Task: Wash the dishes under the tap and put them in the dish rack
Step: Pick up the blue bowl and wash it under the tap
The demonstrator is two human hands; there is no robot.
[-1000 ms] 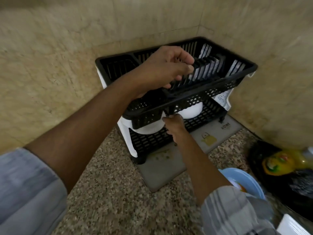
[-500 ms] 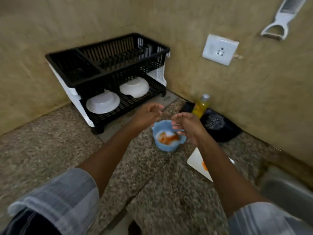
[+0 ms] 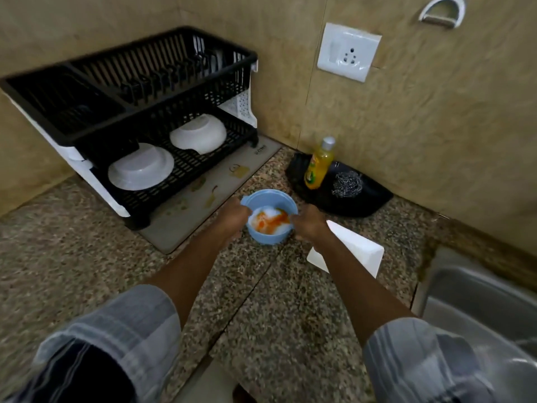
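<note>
A blue bowl [image 3: 268, 237] smeared with orange sauce and white residue sits at the middle of the granite counter. My left hand [image 3: 232, 218] grips its left rim and my right hand [image 3: 309, 223] grips its right rim. A white square plate [image 3: 357, 251] lies just right of the bowl, partly under my right forearm. The black two-tier dish rack [image 3: 145, 91] stands at the back left; two white bowls, one [image 3: 141, 168] and the other [image 3: 199, 135], rest upside down on its lower tier. The steel sink [image 3: 479, 303] is at the right edge.
A grey drying mat [image 3: 209, 205] lies under the rack. A yellow soap bottle [image 3: 318, 167] and a steel scrubber [image 3: 347, 184] sit on a black tray [image 3: 372, 199] by the back wall. A wall socket [image 3: 348, 52] is above them.
My hands left the dish rack, swung right to the blue bowl, and now grip its two sides. The view has turned from the rack toward the counter and sink.
</note>
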